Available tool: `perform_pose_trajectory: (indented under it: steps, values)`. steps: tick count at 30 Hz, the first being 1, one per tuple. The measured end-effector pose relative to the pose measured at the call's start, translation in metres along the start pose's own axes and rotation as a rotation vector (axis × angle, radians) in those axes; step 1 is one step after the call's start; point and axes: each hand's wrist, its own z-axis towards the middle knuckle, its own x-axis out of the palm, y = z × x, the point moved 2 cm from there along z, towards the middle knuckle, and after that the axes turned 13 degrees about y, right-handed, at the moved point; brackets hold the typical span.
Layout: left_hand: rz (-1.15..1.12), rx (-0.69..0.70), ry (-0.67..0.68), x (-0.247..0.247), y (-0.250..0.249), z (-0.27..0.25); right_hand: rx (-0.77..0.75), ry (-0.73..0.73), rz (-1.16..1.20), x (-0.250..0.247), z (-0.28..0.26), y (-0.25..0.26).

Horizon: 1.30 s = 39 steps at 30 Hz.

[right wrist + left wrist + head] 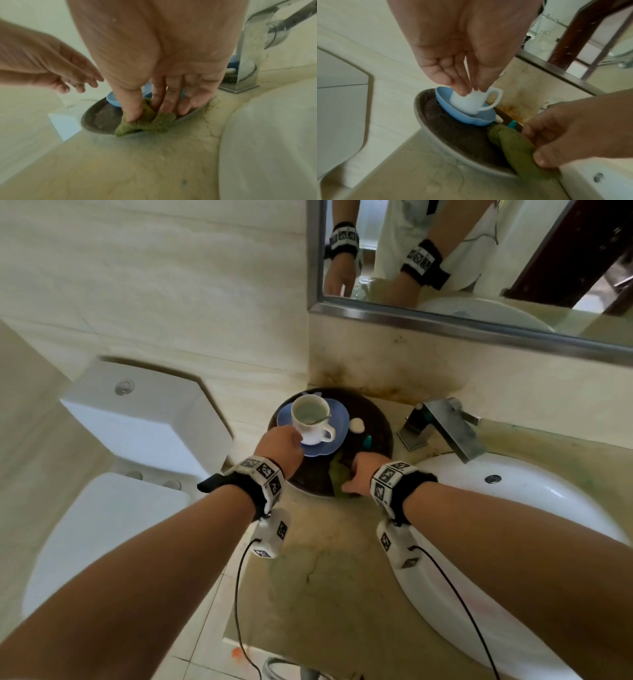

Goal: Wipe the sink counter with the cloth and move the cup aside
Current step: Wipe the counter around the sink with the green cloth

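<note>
The right hand (154, 81) pinches the cloth (147, 123) while the left hand's (462, 60) straight fingertips touch the cup (471, 101) beneath, which probably needs gripping next.

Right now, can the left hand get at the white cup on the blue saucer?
Probably yes. The left hand is already at the cup, fingertips on its near side, with nothing between them. The right hand is apart, pinching the green cloth.
</note>
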Motion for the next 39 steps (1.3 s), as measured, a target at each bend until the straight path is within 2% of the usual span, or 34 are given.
perform_pose_trajectory:
  steps: [3, 5, 8, 11, 16, 18, 22, 26, 31, 33, 36, 37, 39]
  values:
    - [0.087, 0.068, 0.127, 0.01, -0.02, -0.034, -0.064, -0.031, -0.028, 0.011, -0.013, -0.004]
    - [0.08, 0.114, 0.16, 0.017, -0.029, -0.055, -0.122, -0.059, 0.014, 0.01, -0.027, -0.004]
    - [0.032, 0.218, 0.105, 0.028, -0.037, -0.087, -0.214, -0.079, 0.109, 0.004, -0.052, -0.006]
    - [0.016, 0.262, 0.034, 0.035, -0.034, -0.108, -0.318, -0.098, 0.128, 0.001, -0.084, -0.009]
    - [0.046, 0.377, -0.173, 0.037, -0.043, -0.128, -0.445, -0.158, 0.134, 0.002, -0.117, -0.014]
    - [0.002, 0.386, -0.218, 0.035, -0.048, -0.135, -0.455, -0.187, 0.175, 0.002, -0.123, -0.013]
    - [-0.144, 0.288, -0.222, 0.032, -0.043, -0.137, -0.509, -0.176, 0.346, 0.003, -0.133, -0.01]
    - [-0.261, 0.259, -0.209, 0.028, -0.037, -0.14, -0.609, -0.199, 0.198, 0.003, -0.14, -0.008]
    - [-0.293, 0.162, -0.303, 0.029, -0.032, -0.142, -0.629, -0.235, 0.272, 0.001, -0.142, -0.009]
    - [-0.371, 0.164, -0.208, 0.031, -0.032, -0.14, -0.622, -0.223, 0.281, 0.002, -0.143, -0.008]
    - [-0.547, 0.292, 0.005, 0.033, -0.041, -0.145, -0.626, -0.228, 0.225, 0.001, -0.145, -0.003]
    - [-0.544, 0.315, 0.025, 0.033, -0.044, -0.148, -0.633, -0.234, 0.201, 0.001, -0.146, -0.001]
    - [-0.477, 0.325, -0.033, 0.032, -0.044, -0.148, -0.632, -0.252, 0.171, 0.003, -0.148, 0.003]
